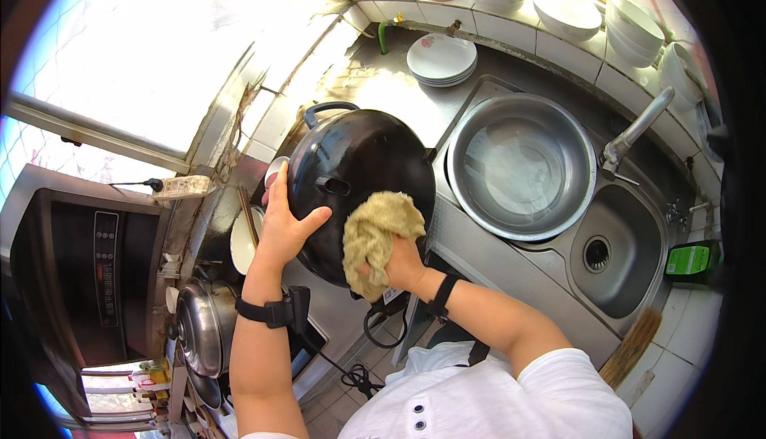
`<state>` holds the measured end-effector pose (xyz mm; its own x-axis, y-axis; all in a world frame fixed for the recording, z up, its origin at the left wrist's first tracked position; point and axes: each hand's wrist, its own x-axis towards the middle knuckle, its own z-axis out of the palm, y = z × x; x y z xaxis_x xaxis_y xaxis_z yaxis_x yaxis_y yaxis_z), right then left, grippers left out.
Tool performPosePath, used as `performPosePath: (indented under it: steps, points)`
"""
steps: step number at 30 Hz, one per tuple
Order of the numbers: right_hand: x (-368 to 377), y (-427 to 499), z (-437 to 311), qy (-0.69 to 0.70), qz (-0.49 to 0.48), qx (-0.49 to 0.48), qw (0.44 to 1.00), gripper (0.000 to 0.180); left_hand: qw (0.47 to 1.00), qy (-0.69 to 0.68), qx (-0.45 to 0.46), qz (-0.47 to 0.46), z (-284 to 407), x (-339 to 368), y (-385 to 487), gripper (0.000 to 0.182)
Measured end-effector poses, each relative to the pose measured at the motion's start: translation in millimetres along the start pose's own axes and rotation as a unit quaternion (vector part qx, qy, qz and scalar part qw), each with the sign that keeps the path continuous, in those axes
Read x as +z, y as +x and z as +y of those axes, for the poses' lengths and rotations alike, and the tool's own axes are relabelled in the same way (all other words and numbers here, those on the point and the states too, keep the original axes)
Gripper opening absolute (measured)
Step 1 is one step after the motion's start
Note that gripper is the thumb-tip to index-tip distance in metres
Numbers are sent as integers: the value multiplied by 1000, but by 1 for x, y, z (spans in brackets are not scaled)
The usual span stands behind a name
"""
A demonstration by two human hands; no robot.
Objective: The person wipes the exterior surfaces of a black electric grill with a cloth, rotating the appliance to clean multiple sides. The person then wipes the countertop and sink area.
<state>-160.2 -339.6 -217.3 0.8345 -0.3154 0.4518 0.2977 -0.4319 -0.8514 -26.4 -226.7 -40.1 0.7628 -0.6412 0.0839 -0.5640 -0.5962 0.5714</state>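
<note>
A large black electric cooker [371, 151] with a rounded, glossy lid stands on the counter in front of me. My left hand [287, 220] lies against its left side, fingers reaching along the edge and thumb spread over the lid. In my right hand [402, 264] is a bunched yellowish-green cloth [383, 229], pressed on the cooker's near right side. The cloth hides part of that surface. A blue-grey handle [329, 110] rises at the cooker's far edge, and a black cord loop [383, 328] hangs at the near side.
To the right, a metal basin [520, 163] holding clear liquid sits over the sink [622, 253], beside the faucet [637, 125]. Stacked plates [443, 59] stand behind. Left are a bowl [244, 241] with chopsticks [247, 214], a lidded steel pot [206, 328] and a range hood [102, 271].
</note>
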Motion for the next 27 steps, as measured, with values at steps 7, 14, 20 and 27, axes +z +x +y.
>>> performPosePath:
  steps: [7, 14, 20, 27]
  points:
    - [-20, 73, 49, 47, 161, 104, 980, 45, 999, 34, 6, 20, 16, 7, 4, 107]
    - [2, -23, 61, -55, 43, 241, 968, 40, 999, 24, -35, 13, 11, 3, 9, 104]
    - [29, -53, -52, -17, 2, -17, 1000, 37, 997, 13, -71, 31, -3, 1, 9, 104]
    - [15, -70, -2, 38, -90, 117, 988, 45, 995, -42, -83, 35, -19, -4, 4, 102]
